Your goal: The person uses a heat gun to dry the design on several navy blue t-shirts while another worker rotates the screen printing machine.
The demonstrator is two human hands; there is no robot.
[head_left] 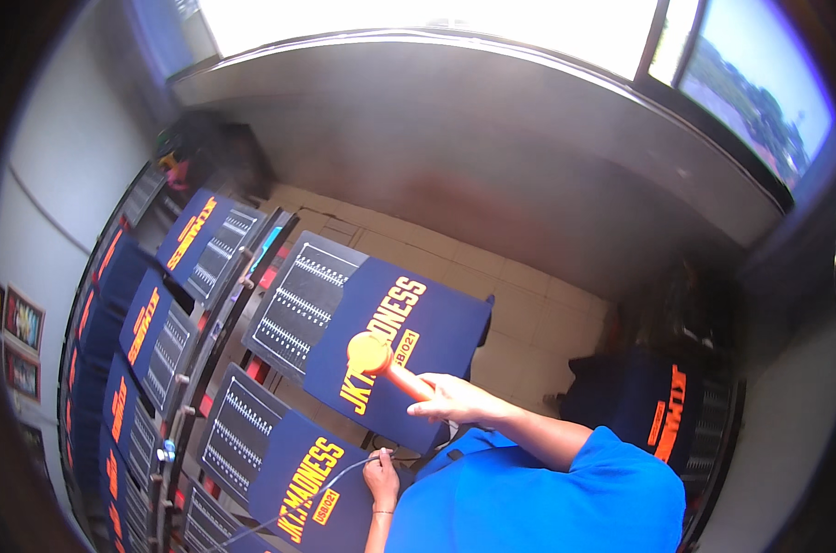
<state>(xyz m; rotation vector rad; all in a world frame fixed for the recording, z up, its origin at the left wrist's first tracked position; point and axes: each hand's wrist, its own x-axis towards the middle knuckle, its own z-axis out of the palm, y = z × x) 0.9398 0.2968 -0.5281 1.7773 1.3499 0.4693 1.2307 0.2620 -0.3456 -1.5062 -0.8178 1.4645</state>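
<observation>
My right hand (pixel 450 401) is closed around the handle of an orange blow dryer (pixel 370 353) with a round yellow-orange head. The dryer hangs over a navy blue shirt (pixel 395 369) with yellow printing, stretched flat on a board, and covers part of the print. Lower down, my left hand (pixel 381 479) pinches a thin cord (pixel 349 470) beside a second navy shirt (pixel 284 502) with the same yellow print. Where the cord runs between my hands is partly hidden.
Black boards (pixel 303 295) with white markings lie at the shirts' far ends. On the left, a long rack (pixel 183 396) carries several navy shirts with orange print. Another printed shirt (pixel 662 419) is at the right. A grey wall (pixel 418 138) with windows stands ahead, above a tiled floor (pixel 519 323).
</observation>
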